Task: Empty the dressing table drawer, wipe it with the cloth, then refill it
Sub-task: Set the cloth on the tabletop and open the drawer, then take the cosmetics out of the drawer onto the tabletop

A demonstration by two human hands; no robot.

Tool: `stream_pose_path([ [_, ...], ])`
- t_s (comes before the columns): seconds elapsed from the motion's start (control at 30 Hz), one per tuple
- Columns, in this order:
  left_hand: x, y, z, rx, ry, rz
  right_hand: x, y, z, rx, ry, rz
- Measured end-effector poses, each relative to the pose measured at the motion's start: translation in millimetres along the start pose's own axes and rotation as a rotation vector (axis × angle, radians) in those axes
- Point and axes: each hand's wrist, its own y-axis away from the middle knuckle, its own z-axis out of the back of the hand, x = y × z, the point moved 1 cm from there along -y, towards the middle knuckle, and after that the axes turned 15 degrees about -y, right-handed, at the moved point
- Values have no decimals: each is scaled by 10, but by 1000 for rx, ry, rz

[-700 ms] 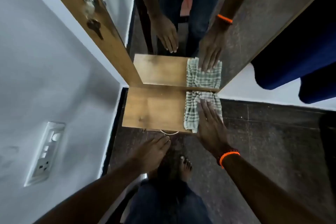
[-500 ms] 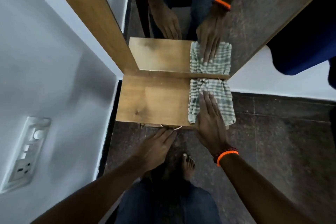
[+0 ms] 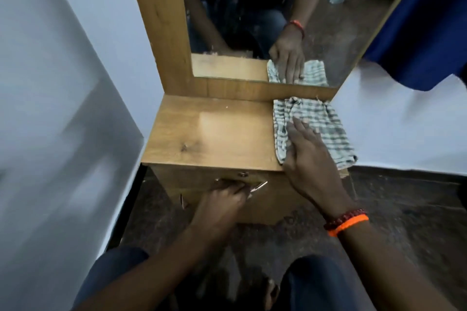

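Note:
A small wooden dressing table (image 3: 214, 134) stands against the wall with a mirror (image 3: 252, 7) above it. A green-and-white checked cloth (image 3: 318, 124) lies on the right end of its top. My right hand (image 3: 308, 156), with an orange band at the wrist, rests flat on the cloth's near left part, fingers apart. Below the top, the drawer front (image 3: 273, 199) appears closed. My left hand (image 3: 222, 199) is curled around the metal drawer handle (image 3: 257, 186). The drawer's inside is hidden.
A pale wall runs along the left, another behind the table on the right. A dark blue curtain (image 3: 424, 20) hangs at the upper right. The floor (image 3: 404, 209) is dark speckled stone. My knees and one bare foot (image 3: 273, 293) are at the bottom.
The view has dropped lower, so the drawer front shows. My left hand moved from below the table edge up onto the drawer handle. My right hand stays on the cloth.

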Motion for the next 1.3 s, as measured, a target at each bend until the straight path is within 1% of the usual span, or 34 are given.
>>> stream_pose_path([
  [0.03,-11,-18,56,32,20,35,2,-11,17,13,-34,-8],
  [0.17,-35,29,281,158,270,209,123,40,128,64,-110,-40],
  [0.27,-69,36,341,179,357,288,202,73,194,70,-132,-107],
  [0.4,-89,76,54,212,334,307,241,130,230,68,-169,-140],
  [0.47,-193,259,172,235,351,323,253,147,248,70,-185,-151],
  [0.57,-434,610,520,243,391,334,268,160,290,89,-220,-173],
  [0.7,-733,1027,750,269,364,322,263,132,293,89,-239,-196],
  [0.9,-1004,1461,911,369,365,359,266,147,283,69,-245,-193],
  [1.07,-1181,1641,941,510,336,398,253,147,291,86,-252,-190],
  [1.3,-1266,1735,943,596,305,417,198,101,244,68,-258,-180],
])
